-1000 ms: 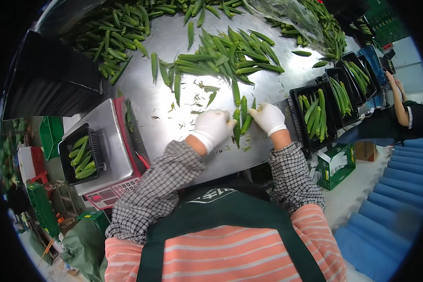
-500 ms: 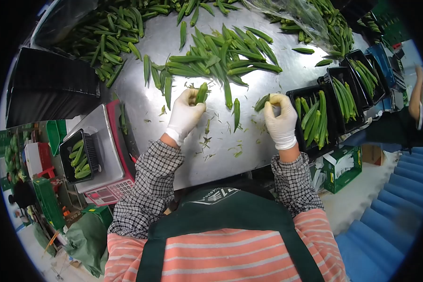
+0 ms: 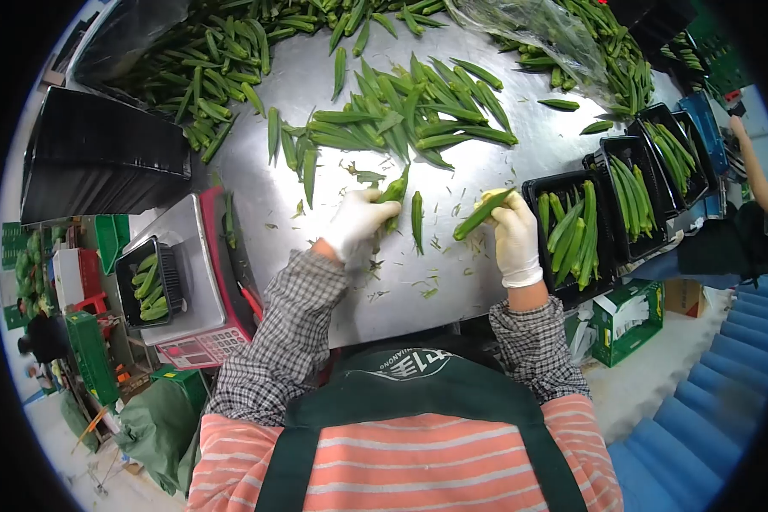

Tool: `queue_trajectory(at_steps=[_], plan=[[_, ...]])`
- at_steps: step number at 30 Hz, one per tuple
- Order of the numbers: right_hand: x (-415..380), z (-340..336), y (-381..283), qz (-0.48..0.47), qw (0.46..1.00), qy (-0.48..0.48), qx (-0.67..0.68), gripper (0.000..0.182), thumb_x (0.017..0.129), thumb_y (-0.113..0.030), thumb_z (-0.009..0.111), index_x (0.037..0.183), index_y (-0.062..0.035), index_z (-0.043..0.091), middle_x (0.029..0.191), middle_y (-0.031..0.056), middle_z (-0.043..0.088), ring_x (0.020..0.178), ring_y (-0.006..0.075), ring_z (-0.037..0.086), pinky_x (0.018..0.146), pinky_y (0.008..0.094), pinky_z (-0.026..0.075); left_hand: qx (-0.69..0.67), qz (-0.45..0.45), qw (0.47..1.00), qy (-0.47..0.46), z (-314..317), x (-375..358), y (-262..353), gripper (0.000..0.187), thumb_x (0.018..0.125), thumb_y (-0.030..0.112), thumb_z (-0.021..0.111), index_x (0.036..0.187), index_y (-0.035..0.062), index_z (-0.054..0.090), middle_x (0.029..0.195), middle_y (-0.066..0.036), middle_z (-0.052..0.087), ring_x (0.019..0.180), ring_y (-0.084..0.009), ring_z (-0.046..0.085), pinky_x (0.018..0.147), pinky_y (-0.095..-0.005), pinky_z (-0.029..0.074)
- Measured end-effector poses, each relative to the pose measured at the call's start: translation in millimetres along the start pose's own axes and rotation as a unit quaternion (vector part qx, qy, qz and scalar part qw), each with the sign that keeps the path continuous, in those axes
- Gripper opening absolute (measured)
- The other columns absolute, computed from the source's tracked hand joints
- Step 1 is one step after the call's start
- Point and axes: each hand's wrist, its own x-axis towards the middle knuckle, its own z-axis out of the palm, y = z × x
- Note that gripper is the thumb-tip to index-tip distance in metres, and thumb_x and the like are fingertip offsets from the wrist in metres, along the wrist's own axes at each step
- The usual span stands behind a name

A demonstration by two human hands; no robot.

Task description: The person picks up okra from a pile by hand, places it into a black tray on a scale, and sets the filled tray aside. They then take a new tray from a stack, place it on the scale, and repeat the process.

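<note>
My left hand (image 3: 358,224), in a white glove, is closed on a green okra pod (image 3: 394,194) just above the metal table. My right hand (image 3: 515,237), gloved too, pinches another okra pod (image 3: 480,217) that slants down to the left from the fingertips. Between the hands a single okra pod (image 3: 417,224) lies on the table. Beyond them spreads a loose pile of okra (image 3: 401,107). Close to my right hand stands a black tray (image 3: 604,263) with several pods laid in it. Whether my left fingers hold more than one pod is hidden.
More black trays with okra (image 3: 630,192) line the right side. At left are a scale (image 3: 200,348) bearing a filled tray (image 3: 176,282), and stacked black trays (image 3: 102,158). Okra heaps (image 3: 226,60) and clear plastic (image 3: 538,30) lie at the back. A person's arm (image 3: 753,166) shows far right.
My left hand has moved right and slightly down, now at a pod beside the single loose one. My right hand's pod has turned and shows more of its length. The view has shifted slightly.
</note>
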Motion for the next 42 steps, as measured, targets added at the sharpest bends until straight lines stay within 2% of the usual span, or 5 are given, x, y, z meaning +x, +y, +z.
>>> queue_trajectory(at_steps=[4, 9, 24, 36, 42], plan=[[3.6, 13.6, -1.3, 0.101, 0.964, -0.090, 0.227, 0.025, 0.082, -0.007, 0.040, 0.101, 0.0042, 0.052, 0.084, 0.0094, 0.055, 0.071, 0.0183, 0.056, 0.069, 0.0324, 0.048, -0.370, 0.050, 0.914, -0.160, -16.8, -28.0, -21.3, 0.035, 0.082, 0.022, 0.059, 0.105, -0.0043, 0.058, 0.089, -0.012, 0.065, 0.064, -0.0126, 0.058, 0.054, -0.0226, 0.045], [6.9, 50.8, 1.7, 0.038, 0.963, -0.087, -0.253, 0.021, 0.082, -0.017, 0.062, 0.093, -0.0008, 0.058, 0.075, 0.0019, 0.057, 0.066, 0.0089, 0.051, 0.061, 0.0238, 0.044, -0.451, 0.094, 0.870, -0.172, -24.4, -52.1, -13.4, 0.033, 0.084, 0.016, 0.059, 0.110, -0.0045, 0.054, 0.092, -0.010, 0.063, 0.069, -0.0115, 0.056, 0.057, -0.0218, 0.043], [13.5, 86.0, 29.7, -0.112, 0.755, -0.079, -0.641, 0.044, 0.073, -0.021, 0.068, 0.110, -0.0033, 0.053, 0.091, 0.0187, 0.063, 0.082, 0.0360, 0.061, 0.073, 0.0411, 0.048, 0.001, 0.145, 0.915, 0.375, -86.3, -72.2, -45.8, 0.031, 0.069, 0.011, 0.064, 0.096, -0.0021, 0.058, 0.085, -0.014, 0.065, 0.077, -0.0191, 0.062, 0.072, -0.0294, 0.049], [30.8, 83.1, 11.0, -0.025, 0.918, -0.185, -0.350, 0.021, 0.077, -0.012, 0.058, 0.095, -0.0001, 0.059, 0.074, 0.0050, 0.057, 0.062, 0.0130, 0.052, 0.058, 0.0255, 0.044, 0.311, 0.001, 0.878, 0.364, -82.5, 13.9, -31.2, 0.038, 0.070, 0.017, 0.066, 0.104, 0.0038, 0.055, 0.092, -0.016, 0.063, 0.089, -0.0321, 0.061, 0.078, -0.0395, 0.049], [42.6, 112.8, 8.4, 0.136, 0.952, -0.200, -0.189, 0.023, 0.080, -0.007, 0.054, 0.101, -0.0005, 0.057, 0.071, -0.0002, 0.054, 0.051, 0.0061, 0.047, 0.047, 0.0193, 0.038, -0.329, 0.046, 0.929, 0.162, -92.2, -70.9, -29.3, 0.028, 0.076, 0.007, 0.065, 0.101, -0.0028, 0.059, 0.083, -0.006, 0.062, 0.077, -0.0113, 0.057, 0.069, -0.0242, 0.045]])
